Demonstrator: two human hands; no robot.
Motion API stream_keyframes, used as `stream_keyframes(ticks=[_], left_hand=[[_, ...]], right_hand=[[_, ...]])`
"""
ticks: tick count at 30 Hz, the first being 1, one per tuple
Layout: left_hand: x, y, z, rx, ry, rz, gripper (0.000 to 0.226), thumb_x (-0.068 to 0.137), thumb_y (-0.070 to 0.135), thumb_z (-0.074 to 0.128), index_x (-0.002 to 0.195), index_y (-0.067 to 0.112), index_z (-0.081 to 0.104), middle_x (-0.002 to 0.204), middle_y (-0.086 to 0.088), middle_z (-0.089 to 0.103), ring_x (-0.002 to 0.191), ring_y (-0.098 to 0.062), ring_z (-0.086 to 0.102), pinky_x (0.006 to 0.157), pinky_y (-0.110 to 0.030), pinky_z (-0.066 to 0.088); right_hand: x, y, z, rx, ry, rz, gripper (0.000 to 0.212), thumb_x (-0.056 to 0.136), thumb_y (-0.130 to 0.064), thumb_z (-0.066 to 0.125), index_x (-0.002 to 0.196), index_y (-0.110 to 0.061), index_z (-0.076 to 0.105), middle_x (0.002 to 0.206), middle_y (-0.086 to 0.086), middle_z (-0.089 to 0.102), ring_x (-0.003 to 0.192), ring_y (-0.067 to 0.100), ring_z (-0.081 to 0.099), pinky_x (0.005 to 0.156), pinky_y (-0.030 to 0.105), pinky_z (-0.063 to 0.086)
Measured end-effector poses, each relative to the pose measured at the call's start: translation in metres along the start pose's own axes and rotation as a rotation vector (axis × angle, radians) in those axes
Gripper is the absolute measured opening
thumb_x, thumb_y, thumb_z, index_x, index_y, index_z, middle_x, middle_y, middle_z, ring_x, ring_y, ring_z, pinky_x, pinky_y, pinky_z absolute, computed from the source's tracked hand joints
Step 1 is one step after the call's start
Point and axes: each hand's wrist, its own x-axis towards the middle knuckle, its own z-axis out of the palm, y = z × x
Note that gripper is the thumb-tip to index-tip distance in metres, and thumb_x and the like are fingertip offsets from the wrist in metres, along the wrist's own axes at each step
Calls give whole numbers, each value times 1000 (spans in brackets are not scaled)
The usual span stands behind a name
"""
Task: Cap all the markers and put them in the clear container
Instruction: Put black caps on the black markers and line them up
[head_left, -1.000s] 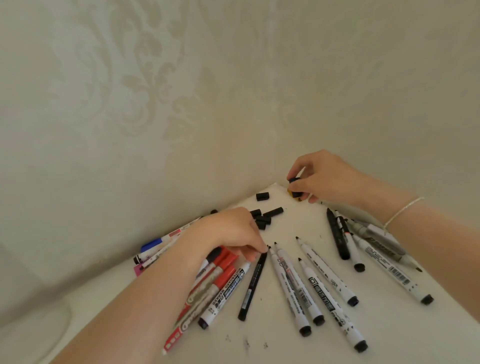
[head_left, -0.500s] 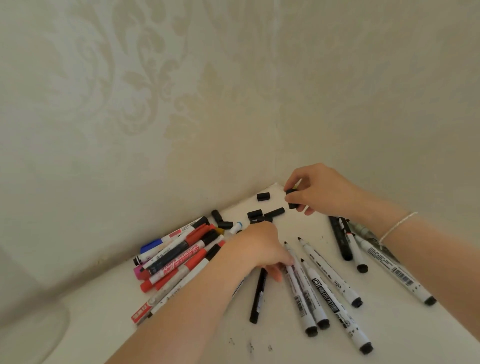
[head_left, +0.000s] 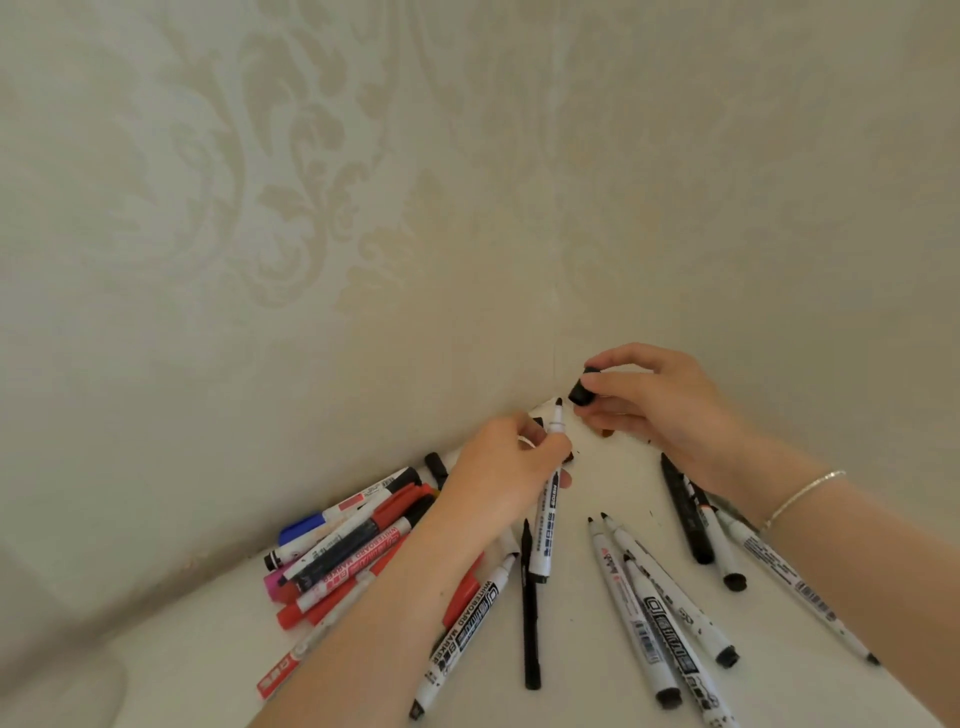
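Note:
My left hand (head_left: 511, 467) grips an uncapped white marker (head_left: 546, 525) with black print, its dark tip pointing up and away from me. My right hand (head_left: 660, 410) pinches a black cap (head_left: 583, 391) just right of and above that tip, a small gap between them. Several uncapped white markers (head_left: 654, 608) lie fanned on the white table in front of me. A thin black pen (head_left: 530, 608) lies beside them. A pile of red, blue, pink and black capped markers (head_left: 353, 551) sits at the left. The clear container cannot be made out with certainty.
The white table (head_left: 597, 691) fits into a corner between two cream patterned walls. More markers (head_left: 727, 556) lie under my right forearm, which wears a thin bracelet (head_left: 800, 496). A loose black cap (head_left: 436, 465) lies behind my left hand. A pale rounded shape (head_left: 57, 691) shows at bottom left.
My left hand picked a white marker off the table and raised it tip-up. My right hand lifted a black cap from the corner and brought it close to the tip.

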Motion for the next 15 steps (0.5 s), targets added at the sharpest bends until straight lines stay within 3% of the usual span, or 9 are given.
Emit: stream_keyframes(ticks=[8,10,13,15], left_hand=[[-3,5,-3,8,-7,38,15,94,30,55,87,17,54,79,0,75,29,0,34,40,-17,29],[-3,4,-3,9,1,48,14,93,31,55,85,19,54,76,2,75,33,1,39,44,-20,34],[-2,4,-3,22,38,85,16,92,35,56,83,22,56,72,7,74,55,-3,57,62,-27,47],[-1,1,-3,19,63,115,13,93,34,55,84,24,57,71,7,72,59,-5,58,62,-27,46]], right_hand=[[0,0,4,39,26,-36,14,85,-6,68,98,-7,66,88,16,74,83,27,72,80,33,58],[0,1,4,4,21,-46,13,84,-5,68,97,-7,66,88,15,74,80,25,72,79,31,58],[-1,2,6,-40,-58,-23,12,84,-5,68,96,-7,67,88,16,73,74,21,71,72,27,58],[-1,0,5,-42,-108,11,12,85,-5,68,96,-8,67,89,16,74,76,23,71,72,28,58]])
